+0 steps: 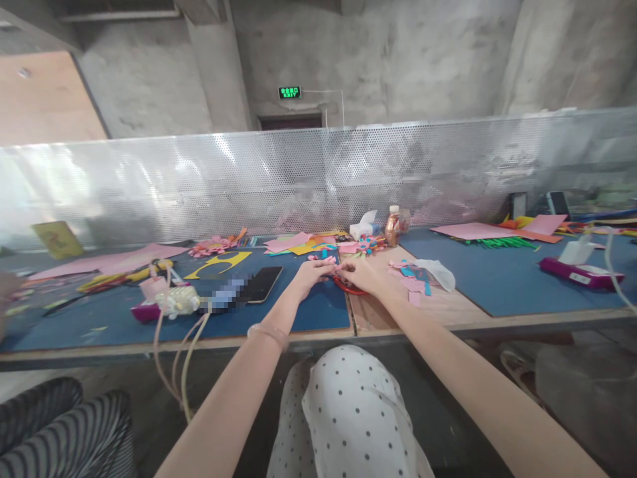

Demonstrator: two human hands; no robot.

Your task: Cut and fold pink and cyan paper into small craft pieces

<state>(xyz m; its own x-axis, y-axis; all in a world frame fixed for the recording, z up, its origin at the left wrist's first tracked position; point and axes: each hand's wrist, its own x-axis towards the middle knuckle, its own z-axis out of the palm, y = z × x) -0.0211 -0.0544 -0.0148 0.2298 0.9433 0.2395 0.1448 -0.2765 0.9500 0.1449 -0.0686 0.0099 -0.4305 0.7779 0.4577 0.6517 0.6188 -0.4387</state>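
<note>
My left hand (314, 273) and my right hand (357, 273) meet over the table's middle, fingertips close together. Between them is a small pink paper piece (336, 267), pinched by the fingers of my right hand. The fingers of my left hand are bent around its left side; what they grip is too small to tell. Under my right hand shows the rim of a red round item (351, 288), mostly hidden. Pink and blue paper scraps (414, 282) lie right of my hands beside a clear plastic bag (438, 273).
Behind my hands stand a tissue pack (362, 230) and a brown bottle (393, 227). Left are a black phone (265, 284), yellow cut paper (219, 265) and a corded purple device (145, 311). Another purple device (581, 273) sits right. A person's striped legs (70, 428) show at lower left.
</note>
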